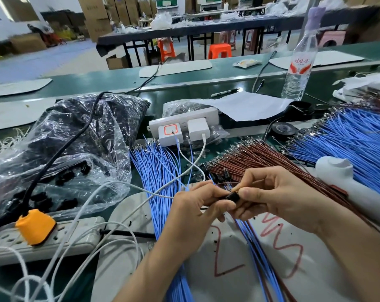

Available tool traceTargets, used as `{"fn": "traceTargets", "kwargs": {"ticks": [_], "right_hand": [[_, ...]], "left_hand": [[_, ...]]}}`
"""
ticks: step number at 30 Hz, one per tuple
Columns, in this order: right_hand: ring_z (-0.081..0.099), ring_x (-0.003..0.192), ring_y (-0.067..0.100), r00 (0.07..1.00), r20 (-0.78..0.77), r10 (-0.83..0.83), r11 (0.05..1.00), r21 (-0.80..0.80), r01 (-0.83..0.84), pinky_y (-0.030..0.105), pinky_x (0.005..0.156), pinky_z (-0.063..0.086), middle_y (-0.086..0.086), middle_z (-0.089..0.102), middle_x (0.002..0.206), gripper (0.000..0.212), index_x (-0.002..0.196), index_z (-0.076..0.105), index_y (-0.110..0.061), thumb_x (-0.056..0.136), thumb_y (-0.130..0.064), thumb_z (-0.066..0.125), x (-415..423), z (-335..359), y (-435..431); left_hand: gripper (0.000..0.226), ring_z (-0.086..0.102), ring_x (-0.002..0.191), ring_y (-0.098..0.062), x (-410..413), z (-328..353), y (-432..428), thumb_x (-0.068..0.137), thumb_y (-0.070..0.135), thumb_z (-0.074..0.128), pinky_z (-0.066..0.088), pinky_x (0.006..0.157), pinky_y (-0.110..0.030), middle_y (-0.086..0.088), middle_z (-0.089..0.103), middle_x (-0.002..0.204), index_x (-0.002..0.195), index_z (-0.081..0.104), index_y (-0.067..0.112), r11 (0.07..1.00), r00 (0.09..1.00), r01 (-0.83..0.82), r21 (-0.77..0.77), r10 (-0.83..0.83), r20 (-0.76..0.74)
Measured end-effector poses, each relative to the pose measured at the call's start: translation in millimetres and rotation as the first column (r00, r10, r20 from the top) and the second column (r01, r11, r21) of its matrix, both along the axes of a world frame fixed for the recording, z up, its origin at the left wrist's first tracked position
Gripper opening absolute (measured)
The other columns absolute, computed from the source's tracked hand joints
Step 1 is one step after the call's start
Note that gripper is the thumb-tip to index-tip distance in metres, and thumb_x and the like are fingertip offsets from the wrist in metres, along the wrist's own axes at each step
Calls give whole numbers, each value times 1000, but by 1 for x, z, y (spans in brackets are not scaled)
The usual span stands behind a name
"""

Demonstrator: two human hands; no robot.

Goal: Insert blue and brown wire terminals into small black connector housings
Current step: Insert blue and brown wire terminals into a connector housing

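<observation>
A small black connector housing point(233, 196) sits between both hands above the white board. My left hand point(197, 205) grips it from the left with curled fingers. My right hand point(271, 192) pinches it from the right, with a thin brown wire point(225, 183) arching over its top. Blue and brown wires point(256, 253) trail from under my hands toward me. A bundle of blue wires point(160, 171) lies to the left, a bundle of brown wires point(261, 158) fans out behind my right hand, and more blue wires point(354, 140) lie at the right.
A clear plastic bag of black housings point(60, 171) lies at the left. A white power strip with an orange plug point(35, 227) lies near the front left; another with chargers point(182, 127) stands behind the wires. A water bottle point(300, 64), black tape roll point(282, 129) and white tube point(345, 177) are at the right.
</observation>
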State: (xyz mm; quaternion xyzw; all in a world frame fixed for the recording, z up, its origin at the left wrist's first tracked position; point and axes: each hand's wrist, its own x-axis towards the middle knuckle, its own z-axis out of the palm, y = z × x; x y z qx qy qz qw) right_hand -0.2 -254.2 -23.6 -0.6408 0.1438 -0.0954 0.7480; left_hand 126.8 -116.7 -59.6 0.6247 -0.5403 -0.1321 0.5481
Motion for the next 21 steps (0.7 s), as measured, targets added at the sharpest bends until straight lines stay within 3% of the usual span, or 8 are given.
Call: {"fn": "traceTargets", "kwargs": {"ticks": [4, 7, 11, 13, 15, 18, 21], "right_hand": [[70, 64, 32, 1000, -3, -13, 1000, -14, 13, 30, 58, 58, 28, 67, 73, 7, 71, 69, -5, 69, -11, 70, 1, -4, -2], [70, 63, 31, 1000, -10, -16, 1000, -10, 16, 31, 58, 57, 27, 67, 72, 4, 70, 70, -6, 70, -10, 69, 1, -3, -1], [68, 58, 26, 999, 26, -34, 999, 22, 34, 27, 55, 56, 22, 67, 68, 3, 67, 70, -9, 68, -12, 69, 3, -1, 1], [64, 54, 22, 997, 61, -45, 991, 128, 37, 25, 53, 54, 17, 64, 64, 7, 66, 66, -8, 71, -11, 70, 7, -1, 6], [58, 54, 19, 993, 102, -60, 952, 306, 26, 24, 52, 52, 12, 58, 64, 20, 66, 59, -11, 74, -12, 77, 11, -6, 12], [56, 61, 14, 993, 117, -26, 886, 463, -31, 20, 58, 51, 11, 53, 75, 27, 78, 60, -12, 69, -25, 82, 16, -12, 16], [54, 65, 11, 992, 111, 57, 836, 538, -108, 19, 59, 49, 7, 57, 80, 50, 94, 70, -12, 56, -38, 91, 17, -16, 17]], "left_hand": [[14, 57, 69, 10, 1, -2, -1, 81, 21, 70, 35, 92, -4, 13, 58, 56, 85, 72, 7, 999, 997, -34, 24, 32, 66], [18, 56, 63, 10, -1, -2, -1, 80, 24, 68, 34, 97, -7, 14, 56, 53, 83, 71, 7, 998, 996, -54, 17, 52, 68], [11, 58, 55, 5, -4, 0, -3, 80, 22, 68, 42, 79, -2, 15, 60, 57, 82, 70, 11, 997, 997, -76, -12, 76, -6], [8, 59, 56, 1, -7, 4, -3, 81, 28, 67, 47, 66, -9, 17, 65, 63, 82, 67, 21, 996, 994, -83, -19, 82, -71], [13, 62, 62, 0, -8, 6, -2, 84, 35, 66, 48, 63, -13, 15, 68, 70, 83, 65, 22, 993, 992, -94, -64, 88, -96], [17, 60, 78, 0, -6, 8, -2, 86, 36, 59, 44, 74, -11, 10, 63, 87, 91, 70, 25, 984, 992, -124, -130, 123, -21], [19, 58, 96, -4, -4, 8, -2, 87, 35, 56, 41, 84, -10, 1, 53, 106, 99, 70, 30, 983, 992, -121, -137, 124, 18]]}}
